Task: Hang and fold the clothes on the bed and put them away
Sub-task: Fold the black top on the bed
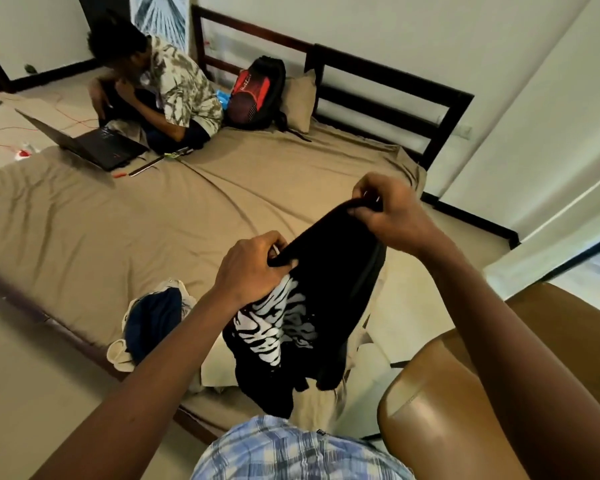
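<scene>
Bed (136, 220): lying tan-sheeted below.
Left hand (253, 268): pinching the black shirt (333, 282) at its top edge.
Right hand (385, 209): gripping that edge farther right, hands apart, cloth hanging above the near mattress edge.
Navy pile (156, 317): lying just left.

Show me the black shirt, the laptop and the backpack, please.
black shirt (329, 282): head view, plain black upper part.
laptop (108, 143): head view, keyboard.
backpack (248, 86): head view, red front panel.

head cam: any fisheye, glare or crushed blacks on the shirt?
Head view: heavy fisheye, the bed edge and wall lines bow. Head view: glare streak on the glossy brown surface. Head view: the black shirt, pinched by left hand and right hand, shows no fold detail beyond its white print.
</scene>
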The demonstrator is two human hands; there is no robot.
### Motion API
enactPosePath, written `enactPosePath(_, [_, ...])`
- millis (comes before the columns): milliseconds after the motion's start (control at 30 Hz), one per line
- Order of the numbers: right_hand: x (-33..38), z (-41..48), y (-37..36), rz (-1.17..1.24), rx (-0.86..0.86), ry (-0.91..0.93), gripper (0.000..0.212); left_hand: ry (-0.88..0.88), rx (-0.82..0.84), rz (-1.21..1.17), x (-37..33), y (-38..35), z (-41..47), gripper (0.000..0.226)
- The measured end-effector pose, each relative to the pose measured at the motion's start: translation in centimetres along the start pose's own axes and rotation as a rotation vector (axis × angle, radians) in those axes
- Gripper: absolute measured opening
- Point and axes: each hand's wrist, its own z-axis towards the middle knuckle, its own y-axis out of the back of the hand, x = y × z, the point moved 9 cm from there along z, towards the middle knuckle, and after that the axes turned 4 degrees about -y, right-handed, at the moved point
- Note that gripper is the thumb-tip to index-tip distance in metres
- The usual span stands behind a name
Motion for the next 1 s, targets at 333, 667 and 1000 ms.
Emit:
enactPosePath(333, [-8.5,-0.6,4.4,-0.006,-0.575,-0.308,0.014,0.216,0.478,-0.243,6.0,-5.5,-4.7,0.033])
enactPosePath(667, [-14.1,-1.7,3.5,0.059,-0.607,-0.497,0.013,0.380,0.464,-0.556,8.1,-2.0,-3.3,0.047])
enactPosePath(1000, [-14.4,-1.9,3.4,0.115,-0.636,-0.523,0.014,0.271,0.132,-0.454,8.5,0.2,-2.5,0.012])
